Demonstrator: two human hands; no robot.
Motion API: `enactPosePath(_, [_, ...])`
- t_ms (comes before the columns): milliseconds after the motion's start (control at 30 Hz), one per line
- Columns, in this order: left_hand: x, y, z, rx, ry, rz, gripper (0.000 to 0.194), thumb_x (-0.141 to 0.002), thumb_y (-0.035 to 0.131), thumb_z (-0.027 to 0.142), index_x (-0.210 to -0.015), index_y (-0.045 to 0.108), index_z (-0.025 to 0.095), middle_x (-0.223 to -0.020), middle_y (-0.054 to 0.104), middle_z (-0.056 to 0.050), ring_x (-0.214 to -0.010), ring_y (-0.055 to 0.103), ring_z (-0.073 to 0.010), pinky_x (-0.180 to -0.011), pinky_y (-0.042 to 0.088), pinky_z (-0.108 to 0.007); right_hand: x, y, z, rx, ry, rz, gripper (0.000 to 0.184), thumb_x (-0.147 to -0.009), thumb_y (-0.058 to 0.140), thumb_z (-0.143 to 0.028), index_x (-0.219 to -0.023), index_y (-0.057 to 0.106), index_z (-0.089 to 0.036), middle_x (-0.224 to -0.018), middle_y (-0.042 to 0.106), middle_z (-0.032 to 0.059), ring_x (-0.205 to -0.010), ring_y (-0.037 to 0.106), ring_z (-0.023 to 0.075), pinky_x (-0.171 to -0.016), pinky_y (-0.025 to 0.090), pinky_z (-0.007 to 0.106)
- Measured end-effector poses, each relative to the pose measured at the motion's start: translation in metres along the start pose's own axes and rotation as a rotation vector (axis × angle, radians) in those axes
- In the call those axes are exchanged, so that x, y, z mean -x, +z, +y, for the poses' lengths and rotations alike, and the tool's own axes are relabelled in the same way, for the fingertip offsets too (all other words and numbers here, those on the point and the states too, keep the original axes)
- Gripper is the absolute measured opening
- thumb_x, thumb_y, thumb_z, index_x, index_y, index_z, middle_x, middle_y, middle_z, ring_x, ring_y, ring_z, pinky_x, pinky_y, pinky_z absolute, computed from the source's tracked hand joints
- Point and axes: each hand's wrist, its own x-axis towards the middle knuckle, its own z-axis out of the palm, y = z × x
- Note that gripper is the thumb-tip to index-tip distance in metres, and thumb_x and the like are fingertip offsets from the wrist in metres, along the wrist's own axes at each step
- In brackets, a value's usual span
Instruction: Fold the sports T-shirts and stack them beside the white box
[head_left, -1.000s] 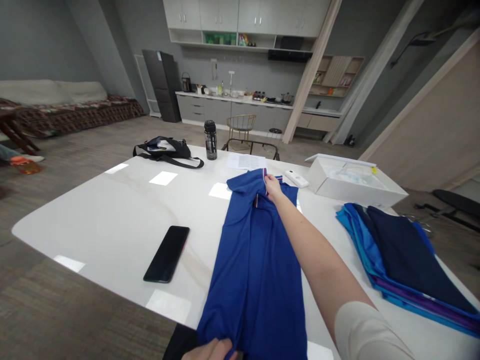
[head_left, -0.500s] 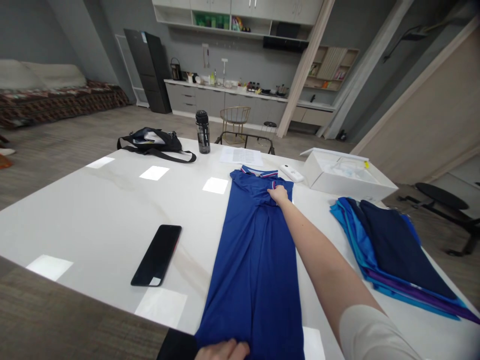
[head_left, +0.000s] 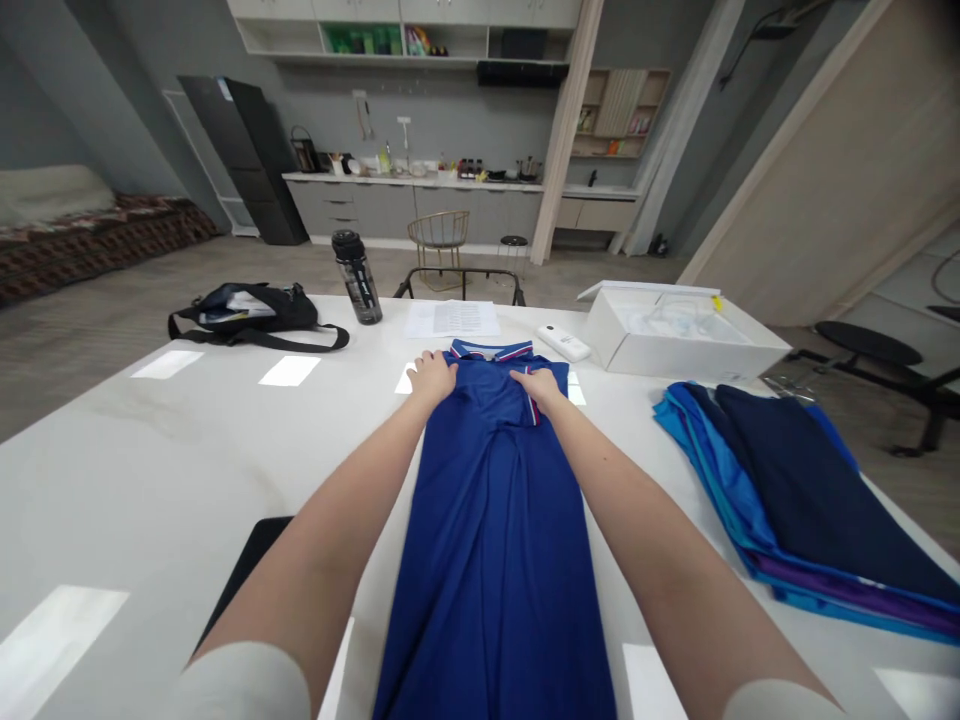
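Left hand (head_left: 433, 381) and right hand (head_left: 538, 390) lie open and flat on the shoulder and placket of a blue polo shirt (head_left: 495, 560), pinching nothing. I see the shirt lengthwise on a white table (head_left: 150, 470), collar away from me, with a stack of folded shirts (head_left: 780, 500) off to the right.

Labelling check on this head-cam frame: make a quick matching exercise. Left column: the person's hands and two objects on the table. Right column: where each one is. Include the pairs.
Things:
1. Left hand
2. Right hand
3. Dark translucent plastic water bottle
4. White cardboard box

Places:
A. Far side of the white table, left of the printed paper sheet
B. On the royal-blue polo shirt, at its striped placket
C. Right side of the table, behind the folded stack of blue, navy and purple garments
D. On the polo's shoulder, left of the collar

Pairs: 1-D, 2-B, 3-A, 4-C
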Motion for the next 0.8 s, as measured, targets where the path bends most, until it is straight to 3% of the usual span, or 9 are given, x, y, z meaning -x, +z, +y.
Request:
enactPosePath(133, [-0.041, 0.012, -0.008, 0.077, 0.055, -0.047, 0.035, -0.095, 0.054, 0.047, -0.113, 0.07, 0.022, -0.129, 0.066, -0.015, -0.126, 0.054, -0.0392, -0.108, 0.034, -0.062, -0.011, -0.001, 0.005, 0.022, -0.015, -0.03, 0.028, -0.081, 0.069, -0.032, -0.104, 0.071, -0.017, -0.108, 0.074, 0.0103, -0.106, 0.068, 0.0259, -0.098, 0.048, 0.037])
enactPosePath(233, [-0.057, 0.014, -0.017, 0.266, 0.233, 0.081, 0.034, -0.099, 0.049, 0.048, -0.108, 0.069, 0.023, -0.109, 0.074, -0.008, -0.109, 0.065, -0.0289, -0.103, 0.043, -0.046, -0.013, -0.004, 0.002, 0.027, -0.112, -0.017, 0.033, -0.089, 0.059, -0.033, -0.118, 0.066, -0.019, -0.118, 0.072, 0.0083, -0.111, 0.066, 0.0239, -0.1, 0.048, 0.036])
enactPosePath(300, [-0.068, 0.017, -0.021, 0.348, 0.35, 0.163, 0.035, -0.1, 0.046, 0.049, -0.109, 0.068, 0.022, -0.106, 0.075, -0.006, -0.102, 0.066, -0.0244, -0.094, 0.047, -0.036, -0.011, -0.007, -0.004, 0.084, -0.158, -0.004, 0.036, -0.092, 0.057, -0.035, -0.123, 0.063, -0.018, -0.121, 0.071, 0.0098, -0.114, 0.065, 0.025, -0.101, 0.048, 0.037])
enactPosePath(367, [-0.08, 0.024, -0.022, 0.332, 0.402, 0.152, 0.033, -0.1, 0.047, 0.047, -0.107, 0.068, 0.022, -0.106, 0.075, -0.006, -0.1, 0.067, -0.0235, -0.09, 0.048, -0.032, -0.007, -0.009, -0.01, 0.203, -0.143, -0.003, 0.035, -0.094, 0.057, -0.036, -0.123, 0.062, -0.018, -0.122, 0.07, 0.0124, -0.116, 0.064, 0.0273, -0.1, 0.048, 0.038])
enactPosePath(500, [-0.102, 0.047, -0.02, 0.148, 0.411, -0.007, 0.028, -0.098, 0.052, 0.044, -0.102, 0.069, 0.023, -0.107, 0.075, -0.009, -0.102, 0.066, -0.027, -0.089, 0.048, -0.035, 0.005, -0.009, -0.018, 0.491, -0.029, -0.005, 0.031, -0.098, 0.053, -0.034, -0.123, 0.059, -0.016, -0.117, 0.07, 0.0194, -0.11, 0.067, 0.0324, -0.092, 0.051, 0.043])
enactPosePath(633, [-0.102, 0.061, -0.013, 0.055, 0.335, -0.011, 0.039, -0.103, 0.039, 0.05, -0.108, 0.066, 0.022, -0.111, 0.071, -0.013, -0.105, 0.065, -0.0307, -0.094, 0.047, -0.045, 0.018, -0.003, -0.014, 0.741, -0.128, 0.024, 0.03, -0.103, 0.043, -0.031, -0.125, 0.055, -0.015, -0.106, 0.071, 0.02, -0.1, 0.07, 0.0341, -0.086, 0.051, 0.045])
enactPosePath(700, [-0.092, 0.06, -0.01, 0.013, 0.317, 0.098, 0.039, -0.103, 0.04, 0.049, -0.111, 0.064, 0.02, -0.116, 0.067, -0.016, -0.111, 0.061, -0.034, -0.098, 0.044, -0.051, 0.023, -0.003, -0.013, 0.801, -0.159, 0.041, 0.03, -0.105, 0.039, -0.031, -0.125, 0.053, -0.015, -0.101, 0.072, 0.0186, -0.097, 0.071, 0.033, -0.085, 0.051, 0.045])
enactPosePath(800, [-0.069, 0.052, -0.004, 0.06, 0.377, 0.405, 0.035, -0.102, 0.042, 0.037, -0.122, 0.06, 0.015, -0.127, 0.06, -0.02, -0.121, 0.055, -0.0349, -0.105, 0.041, -0.051, 0.029, -0.007, -0.015, 0.821, -0.177, 0.107, 0.034, -0.105, 0.041, -0.036, -0.129, 0.051, -0.014, -0.106, 0.07, 0.0191, -0.096, 0.07, 0.0314, -0.084, 0.051, 0.043])
